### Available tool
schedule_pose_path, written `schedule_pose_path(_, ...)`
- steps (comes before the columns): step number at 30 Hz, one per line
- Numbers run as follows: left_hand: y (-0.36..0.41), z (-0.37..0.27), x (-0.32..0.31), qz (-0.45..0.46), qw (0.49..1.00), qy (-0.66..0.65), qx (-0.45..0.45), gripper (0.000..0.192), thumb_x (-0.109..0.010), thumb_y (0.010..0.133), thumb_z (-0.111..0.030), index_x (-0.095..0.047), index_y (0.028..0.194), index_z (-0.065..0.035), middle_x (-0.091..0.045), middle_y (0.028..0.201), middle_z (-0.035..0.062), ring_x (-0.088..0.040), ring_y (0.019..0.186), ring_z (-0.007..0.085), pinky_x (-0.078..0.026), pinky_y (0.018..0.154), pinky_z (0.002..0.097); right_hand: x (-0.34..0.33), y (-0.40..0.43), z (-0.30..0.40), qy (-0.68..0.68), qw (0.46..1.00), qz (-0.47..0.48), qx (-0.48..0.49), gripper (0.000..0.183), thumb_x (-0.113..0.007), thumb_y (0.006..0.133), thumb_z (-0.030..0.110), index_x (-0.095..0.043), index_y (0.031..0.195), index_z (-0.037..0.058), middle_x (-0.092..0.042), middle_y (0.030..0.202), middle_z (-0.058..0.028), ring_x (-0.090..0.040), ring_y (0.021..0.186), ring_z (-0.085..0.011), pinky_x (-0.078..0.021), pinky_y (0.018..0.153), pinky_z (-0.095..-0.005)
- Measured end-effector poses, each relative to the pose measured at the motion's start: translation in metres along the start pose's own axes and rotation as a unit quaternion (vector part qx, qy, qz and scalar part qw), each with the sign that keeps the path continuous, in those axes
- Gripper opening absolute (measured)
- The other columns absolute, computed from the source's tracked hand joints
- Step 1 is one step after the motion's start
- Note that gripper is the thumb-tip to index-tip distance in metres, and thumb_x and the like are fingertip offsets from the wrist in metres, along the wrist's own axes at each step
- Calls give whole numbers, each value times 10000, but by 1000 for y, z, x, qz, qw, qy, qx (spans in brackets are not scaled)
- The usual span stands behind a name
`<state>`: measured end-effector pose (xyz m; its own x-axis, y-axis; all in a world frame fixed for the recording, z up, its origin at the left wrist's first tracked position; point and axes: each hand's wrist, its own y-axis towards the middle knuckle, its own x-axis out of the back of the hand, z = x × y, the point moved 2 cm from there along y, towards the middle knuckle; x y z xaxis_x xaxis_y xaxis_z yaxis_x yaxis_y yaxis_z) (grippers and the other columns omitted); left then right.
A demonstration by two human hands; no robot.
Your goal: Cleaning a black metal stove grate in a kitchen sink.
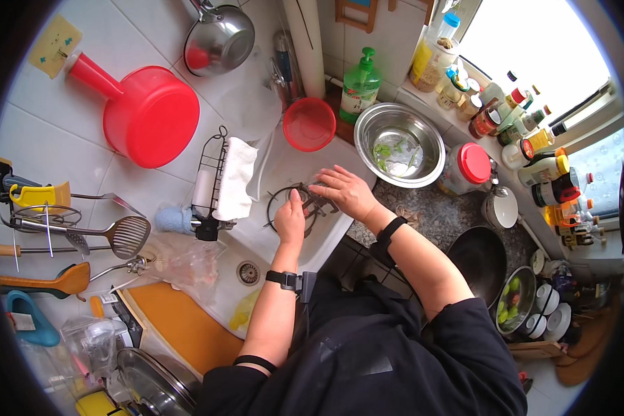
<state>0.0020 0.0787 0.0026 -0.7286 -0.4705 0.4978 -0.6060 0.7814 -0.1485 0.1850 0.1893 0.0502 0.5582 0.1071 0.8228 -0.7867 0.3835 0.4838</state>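
A round dark metal stove grate with short prongs is held over the white sink. My left hand grips its near side, thumb up and fingers curled partly out of sight. My right hand lies over its right part with the fingers stretched and close together. Something small and greyish shows at those fingertips; whether the hand holds it is not clear. A white cloth hangs on a black wire rack left of the hands.
A steel basin with green leaves and a red-lidded jar stand on the right counter. Behind the sink are a red plastic tub and a green pump bottle. An orange-brown board lies at lower left; a black pan is at right.
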Motion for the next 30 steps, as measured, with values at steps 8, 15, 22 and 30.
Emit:
schedule_pose_path(8, 10, 12, -6, 6, 1000, 8, 8, 768, -388, 1152, -605, -778, 836, -24, -707, 652, 98, -710, 653, 289, -524, 663, 439, -16, 1, 24, 36, 997, -50, -39, 494, -685, 897, 161, -728, 1384, 234, -709, 1407, -92, -624, 1396, -328, -467, 1231, -493)
schedule_pose_path(15, 6, 5, -5, 16, 999, 11, 31, 748, -440, 1150, -601, -729, 797, -8, -642, 644, 55, -608, 632, 191, -467, 635, 391, -5, -10, -5, -2, 1000, -9, -13, 547, -732, 848, 168, -733, 1390, 244, -708, 1435, -39, -619, 1412, -298, -451, 1249, -488)
schedule_pose_path(22, 17, 16, -6, -12, 999, 15, 25, 752, -441, 1153, -586, -731, 775, -4, -652, 624, 76, -628, 626, 211, -484, 646, 402, -22, 5, 22, 89, 991, -52, -90, 606, -799, 774, 70, -746, 1363, 204, -685, 1465, -69, -580, 1445, -328, -410, 1274, -525)
schedule_pose_path(30, 16, 26, -6, -8, 996, 85, -11, 747, -425, 1154, -577, -735, 767, -18, -682, 640, 103, -655, 622, 297, -501, 659, 461, -17, -8, -2, 76, 993, 3, -92, 538, -765, 818, 81, -770, 1334, 235, -705, 1424, -25, -576, 1453, -325, -429, 1255, -522)
